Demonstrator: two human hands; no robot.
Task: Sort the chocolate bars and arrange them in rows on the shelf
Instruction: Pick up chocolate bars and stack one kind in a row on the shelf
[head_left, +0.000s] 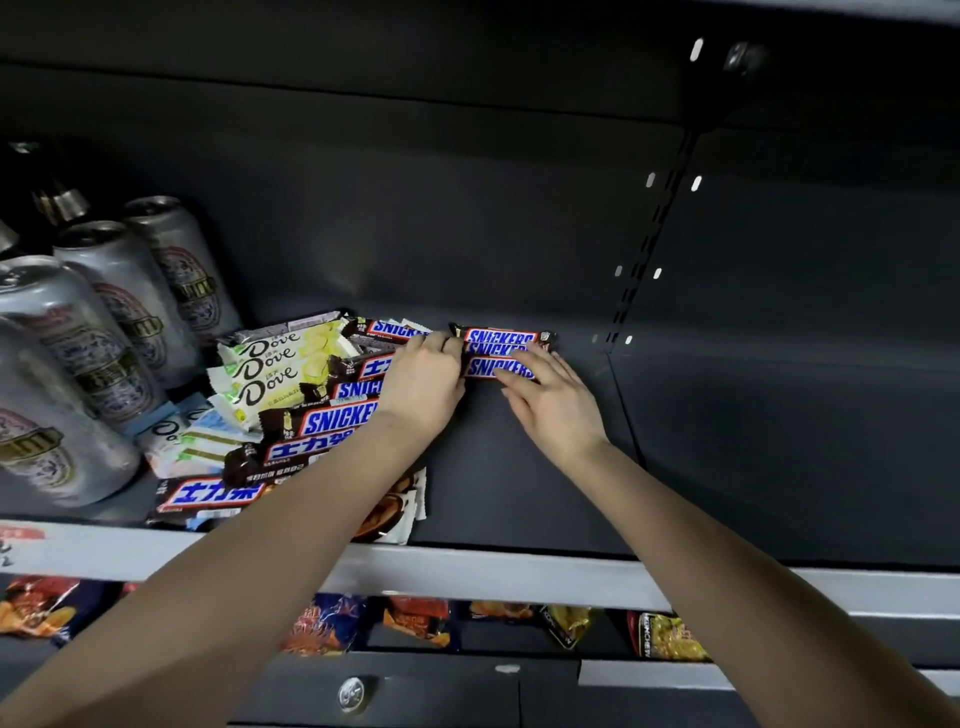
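Observation:
Three brown Snickers bars lie side by side in a row at the back middle of the dark shelf. My left hand pinches the left end of that row. My right hand lies flat with its fingers on the nearest bar's right half. To the left sits a loose heap of Snickers bars, some with Chinese lettering, mixed with white Dove bars. My left forearm hides part of the heap.
Several silver drink cans stand at the shelf's left. A grey front rail edges the shelf. Snack bags hang on the level below. A slotted upright divides the back wall; bare shelf lies right of the hands.

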